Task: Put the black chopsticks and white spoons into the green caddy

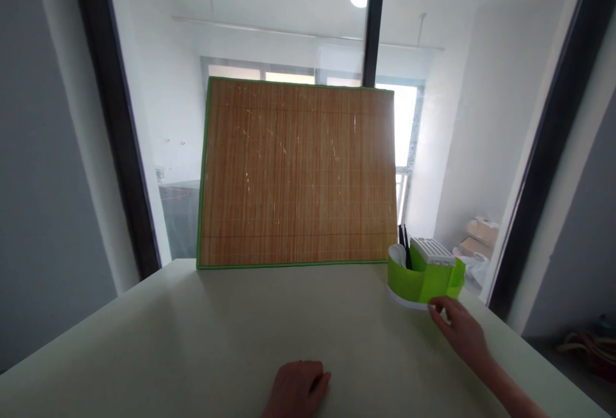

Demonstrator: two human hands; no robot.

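On the white table my left hand [299, 387] rests near the front edge, its fingers curled into a loose fist with nothing visible in them. My right hand [459, 328] reaches in from the right, thumb and fingers pinched at the white base rim of a green utensil holder [409, 283]. A white spoon [397, 255] and black chopsticks [406, 248] stand in the holder's left part. A white slotted block [433, 251] sits at its top right. Whether the fingers grip the rim firmly is hard to see.
A bamboo mat [298, 174] with green edging stands upright at the back of the table [231, 328], against a glass partition with dark frames. Behind the glass at right are cardboard boxes [481, 232] and plastic bags. Some items lie on the floor at far right.
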